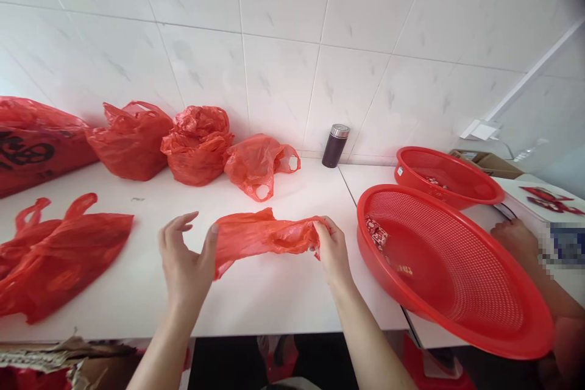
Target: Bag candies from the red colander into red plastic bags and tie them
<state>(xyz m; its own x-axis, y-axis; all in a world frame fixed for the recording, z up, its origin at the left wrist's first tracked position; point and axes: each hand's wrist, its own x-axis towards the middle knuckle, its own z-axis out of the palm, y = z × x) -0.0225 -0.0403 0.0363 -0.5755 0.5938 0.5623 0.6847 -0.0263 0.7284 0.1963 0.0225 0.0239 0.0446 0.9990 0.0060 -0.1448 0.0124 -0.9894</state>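
A red plastic bag (256,234) is stretched sideways above the white table in front of me. My right hand (331,250) pinches its right end between thumb and fingers. At the other end my left hand (185,256) has its fingers spread apart, with the thumb against or just beside the bag's edge. Another red plastic bag (68,250) lies flat on the table to the left of my left hand. Nearest to my right hand is a large red plastic basket (439,256) with small packets along its left inner side.
Filled red bags (132,143) stand along the tiled wall, beside a slumped red bag (256,161). A dark thermos (336,146) stands behind. Back right is a second red basket (448,177). Another person's hand (516,241) reaches in at right. A torn cardboard box (86,365) sits below the table's left edge.
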